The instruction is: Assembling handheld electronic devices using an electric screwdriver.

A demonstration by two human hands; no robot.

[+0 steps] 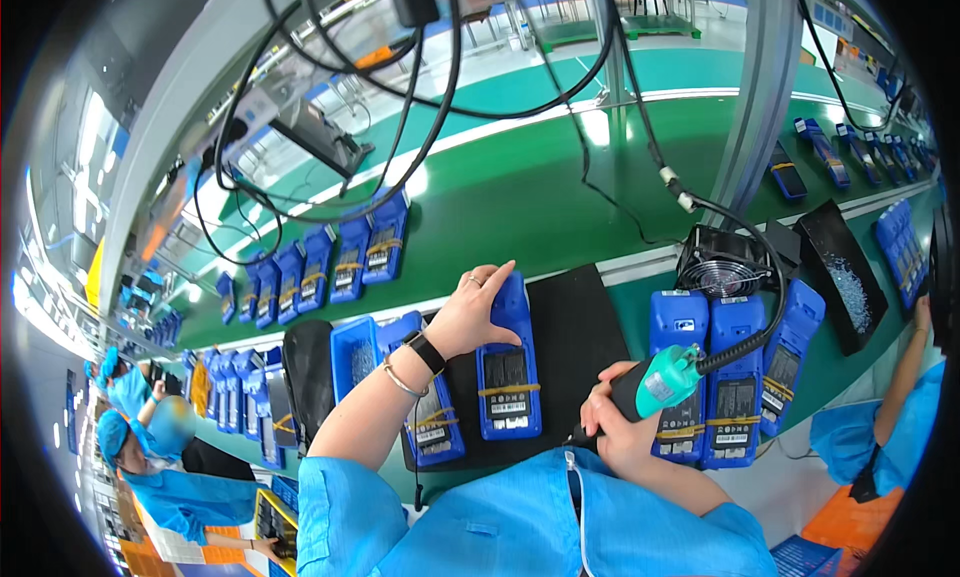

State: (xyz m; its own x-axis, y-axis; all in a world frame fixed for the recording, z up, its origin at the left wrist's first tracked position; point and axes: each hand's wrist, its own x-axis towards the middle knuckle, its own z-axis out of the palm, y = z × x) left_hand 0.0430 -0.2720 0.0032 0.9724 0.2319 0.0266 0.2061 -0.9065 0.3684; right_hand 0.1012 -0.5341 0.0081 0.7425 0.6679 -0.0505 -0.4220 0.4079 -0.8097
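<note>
A blue handheld device (510,397) lies back side up on a black mat (575,327), a yellow band round its lower half and a labelled battery showing. Across its upper part is my left hand (470,312), thumb and forefinger spread about the body and steadying it. My right hand (618,417) is wrapped round a teal and black electric screwdriver (662,381), whose corded end points up and right. The tool's tip is low, just right of the device and apart from it. Another banded blue device (433,432) lies left of the first, partly under my left forearm.
Three blue devices (733,377) lie at my right beside a fan (722,262) and a black tray of small parts (850,287). A blue bin (355,352) stands left. More devices (350,257) line the green belt (480,192). Black cables (440,107) hang overhead. Co-workers sit both sides.
</note>
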